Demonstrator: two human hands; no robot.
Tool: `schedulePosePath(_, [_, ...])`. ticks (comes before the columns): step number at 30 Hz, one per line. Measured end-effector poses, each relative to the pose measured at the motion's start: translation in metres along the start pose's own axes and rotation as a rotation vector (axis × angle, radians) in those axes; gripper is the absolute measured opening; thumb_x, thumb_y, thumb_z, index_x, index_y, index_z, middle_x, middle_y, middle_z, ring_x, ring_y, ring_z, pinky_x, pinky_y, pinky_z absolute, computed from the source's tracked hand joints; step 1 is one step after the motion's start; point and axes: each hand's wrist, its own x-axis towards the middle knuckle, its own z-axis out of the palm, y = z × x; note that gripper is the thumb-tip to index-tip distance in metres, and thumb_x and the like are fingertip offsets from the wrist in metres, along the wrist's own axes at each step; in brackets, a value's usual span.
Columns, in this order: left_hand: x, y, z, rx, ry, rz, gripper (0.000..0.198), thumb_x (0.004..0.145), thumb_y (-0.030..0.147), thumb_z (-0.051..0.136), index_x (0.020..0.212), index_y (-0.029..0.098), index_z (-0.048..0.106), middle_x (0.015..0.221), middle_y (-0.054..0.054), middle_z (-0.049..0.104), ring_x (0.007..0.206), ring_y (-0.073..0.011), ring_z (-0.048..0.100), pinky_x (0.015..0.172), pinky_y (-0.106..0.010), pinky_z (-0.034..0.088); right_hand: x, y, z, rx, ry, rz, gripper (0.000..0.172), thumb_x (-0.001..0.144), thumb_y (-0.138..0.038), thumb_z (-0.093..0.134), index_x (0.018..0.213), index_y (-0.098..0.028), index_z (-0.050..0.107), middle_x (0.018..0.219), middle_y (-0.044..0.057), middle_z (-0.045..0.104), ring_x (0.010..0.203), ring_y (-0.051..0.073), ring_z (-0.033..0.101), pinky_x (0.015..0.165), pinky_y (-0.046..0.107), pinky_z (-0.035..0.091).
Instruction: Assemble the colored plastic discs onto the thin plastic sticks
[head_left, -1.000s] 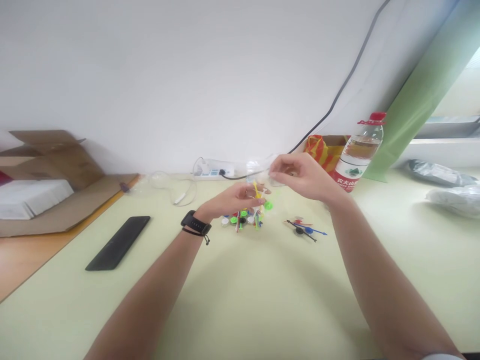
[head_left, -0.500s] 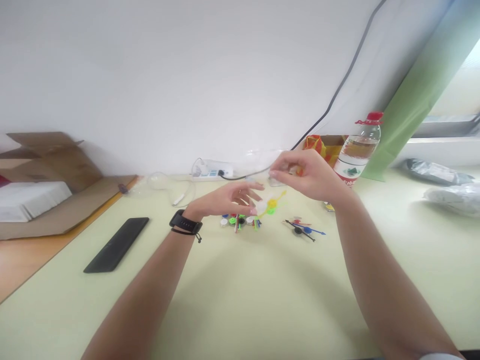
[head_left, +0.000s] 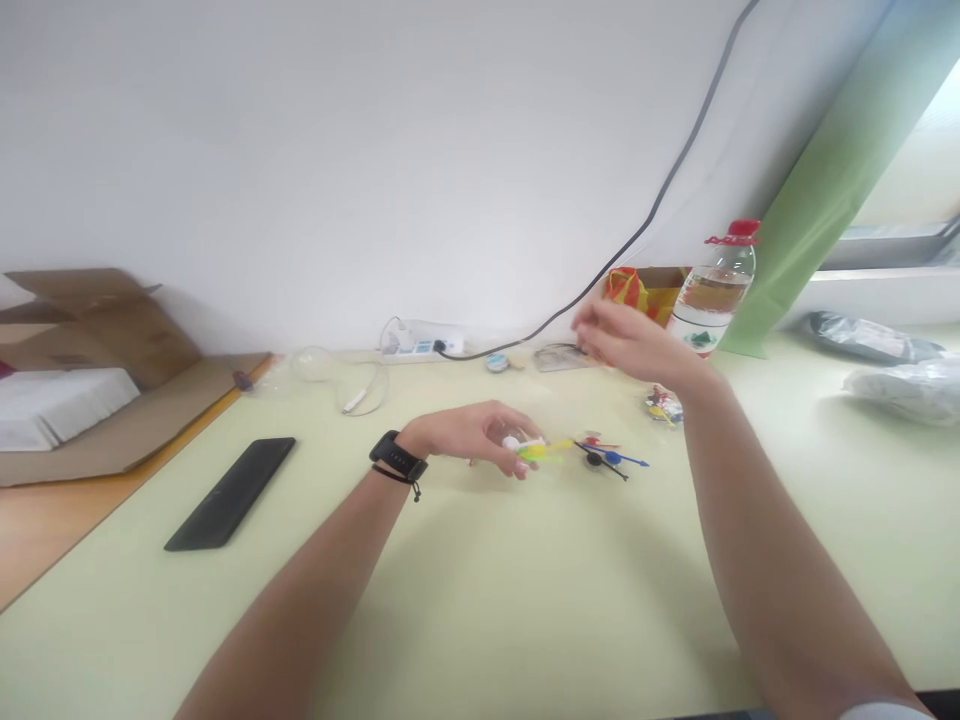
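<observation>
My left hand (head_left: 474,436) is low over the table, its thumb and fingers curled around a few small plastic spinner arrows (head_left: 536,452) in white, yellow and green. Motion blurs these pieces, and their exact number cannot be told. Under that hand, a bit of red (head_left: 470,462) shows at table level; the rest there is hidden. Just right of the held pieces lie loose arrows, black (head_left: 594,459), blue (head_left: 613,457) and red (head_left: 592,440). My right hand (head_left: 634,343) hovers farther back, its blurred fingers loosely apart, with nothing visible in them.
A small bag of colored pieces (head_left: 663,405) lies beside my right forearm. Behind it stands a water bottle (head_left: 705,310). A power strip (head_left: 420,340) and black cable run along the wall. At left are a black flat slab (head_left: 231,494) and an open cardboard box (head_left: 112,330).
My left hand has moved right and down with the arrows, now covering the pile of pieces on the table. The right hand has drawn back slightly to the right, its fingers loosening.
</observation>
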Motion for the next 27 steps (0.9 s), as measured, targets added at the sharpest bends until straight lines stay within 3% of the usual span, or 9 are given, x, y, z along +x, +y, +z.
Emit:
schedulePosePath(3, [0.01,-0.009,0.008,-0.164,-0.01,0.04,0.054,0.08,0.045,0.085,0.126,0.021,0.069,0.111,-0.013,0.076,0.098,-0.0271,0.077,0.09,-0.038,0.06,-0.001,0.03,0.007,-0.208,-0.461,0.214,0.026,0.082,-0.046,0.074,0.089,-0.022,0.071,0.09,0.005,0.072,0.075,0.02,0.066,0.061,0.029,0.05])
schedulePosePath(5, [0.019,-0.018,0.02,-0.242,0.022,0.048,0.056,0.079,0.046,0.086,0.125,0.019,0.069,0.115,-0.015,0.075,0.099,-0.0281,0.077,0.091,-0.04,0.06,-0.001,0.041,0.02,-0.274,-0.748,0.436,0.036,0.063,-0.044,0.089,0.089,-0.022,0.074,0.084,0.005,0.073,0.064,0.019,0.066,0.055,0.029,0.05])
schedulePosePath(7, [0.024,-0.028,0.036,-0.32,0.032,0.036,0.059,0.077,0.046,0.088,0.125,0.018,0.068,0.115,-0.016,0.075,0.1,-0.0291,0.077,0.091,-0.041,0.06,0.001,0.047,0.038,-0.274,-0.926,0.553,0.042,0.051,-0.037,0.094,0.085,-0.021,0.075,0.077,0.004,0.073,0.06,0.019,0.067,0.056,0.03,0.052])
schedulePosePath(9, [0.023,-0.037,0.052,-0.403,0.097,0.039,0.059,0.079,0.046,0.086,0.126,0.016,0.066,0.112,-0.016,0.075,0.101,-0.0296,0.077,0.093,-0.042,0.06,0.005,0.05,0.053,-0.286,-0.963,0.597,0.045,0.045,-0.033,0.096,0.082,-0.019,0.074,0.073,0.005,0.073,0.061,0.023,0.07,0.057,0.033,0.054])
schedulePosePath(13, [0.008,-0.051,0.075,-0.385,0.262,0.02,0.055,0.08,0.045,0.085,0.124,0.017,0.067,0.105,-0.014,0.076,0.102,-0.0278,0.076,0.092,-0.04,0.06,0.011,0.056,0.066,-0.292,-0.975,0.669,0.048,0.044,-0.029,0.095,0.086,-0.02,0.073,0.08,0.005,0.077,0.074,0.027,0.075,0.066,0.034,0.057])
schedulePosePath(18, [-0.004,-0.057,0.081,-0.399,0.36,0.079,0.056,0.069,0.037,0.094,0.116,0.018,0.07,0.109,-0.011,0.075,0.105,-0.0276,0.073,0.09,-0.037,0.058,0.01,0.06,0.056,-0.211,-0.899,0.6,0.032,0.06,-0.027,0.086,0.089,-0.02,0.074,0.089,0.006,0.079,0.083,0.024,0.077,0.071,0.029,0.057])
schedulePosePath(24, [-0.001,-0.058,0.085,-0.392,0.429,0.009,0.057,0.071,0.044,0.091,0.114,0.016,0.068,0.095,-0.009,0.077,0.087,-0.0232,0.075,0.075,-0.032,0.06,0.006,0.059,0.036,0.002,-0.694,0.447,0.02,0.069,-0.033,0.083,0.081,-0.018,0.076,0.078,0.007,0.077,0.077,0.023,0.075,0.071,0.029,0.06])
schedulePosePath(27, [-0.002,-0.057,0.086,-0.378,0.433,-0.014,0.06,0.072,0.046,0.09,0.117,0.016,0.066,0.093,-0.009,0.078,0.086,-0.0233,0.076,0.071,-0.03,0.06,0.004,0.052,0.023,0.105,-0.491,0.343,0.025,0.074,-0.041,0.082,0.077,-0.017,0.075,0.077,0.007,0.076,0.076,0.022,0.073,0.069,0.029,0.06])
